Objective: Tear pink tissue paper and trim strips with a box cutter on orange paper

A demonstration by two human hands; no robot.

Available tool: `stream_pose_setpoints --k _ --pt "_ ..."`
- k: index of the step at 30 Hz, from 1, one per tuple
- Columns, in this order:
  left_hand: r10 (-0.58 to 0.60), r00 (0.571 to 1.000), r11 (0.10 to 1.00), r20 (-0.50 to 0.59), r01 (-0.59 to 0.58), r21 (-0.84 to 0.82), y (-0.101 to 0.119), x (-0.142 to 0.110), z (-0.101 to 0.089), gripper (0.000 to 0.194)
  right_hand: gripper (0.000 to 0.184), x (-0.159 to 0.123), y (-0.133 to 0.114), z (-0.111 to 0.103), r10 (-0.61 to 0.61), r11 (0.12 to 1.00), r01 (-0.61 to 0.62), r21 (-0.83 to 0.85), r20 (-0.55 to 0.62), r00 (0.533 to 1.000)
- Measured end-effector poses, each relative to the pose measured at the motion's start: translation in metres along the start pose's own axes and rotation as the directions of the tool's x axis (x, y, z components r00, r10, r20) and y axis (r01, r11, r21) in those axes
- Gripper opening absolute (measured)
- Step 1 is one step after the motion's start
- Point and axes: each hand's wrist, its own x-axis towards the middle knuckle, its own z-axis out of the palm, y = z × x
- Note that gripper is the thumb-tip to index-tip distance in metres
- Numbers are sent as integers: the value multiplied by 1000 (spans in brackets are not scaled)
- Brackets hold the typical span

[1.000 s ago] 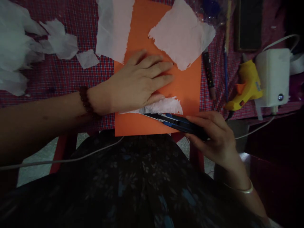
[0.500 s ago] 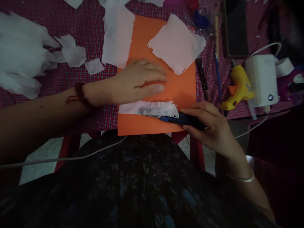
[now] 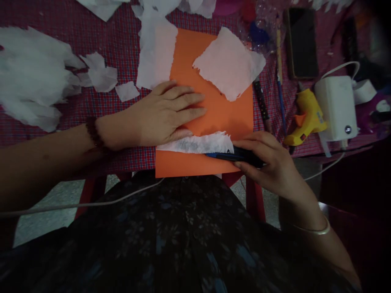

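Orange rectangular paper [image 3: 229, 120] overlapped the near edge of the checked-cloth-covered table [image 3: 122, 47]. The left hand [image 3: 149, 118] lay flat across its left edge, fingers extended, grasping nothing. The right hand [image 3: 271, 162] grasped a black-and-blue plastic cutter [image 3: 249, 156] against a torn white paper strip [image 3: 206, 144] near the paper's near edge.

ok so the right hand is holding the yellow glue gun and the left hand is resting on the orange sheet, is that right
Not quite: the head view shows the right hand holding a blue-and-black tool; the yellow glue gun lies on the checked cloth. The left hand does rest on the orange sheet.
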Motion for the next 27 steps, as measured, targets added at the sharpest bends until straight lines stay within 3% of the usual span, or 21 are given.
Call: stream_pose_setpoints --k 12,21,27 --pt "-33 999 998 30 34 -47 2 1 0 58 33 13 -17 12 -53 998 53 -21 10 999" --pt "-43 999 994 -9 42 -104 4 1 2 57 57 -14 -33 20 30 1000 -30 -3 -19 999" --pt "-57 998 985 -4 55 -164 2 1 0 58 58 -22 -31 18 56 998 -55 19 -23 998"
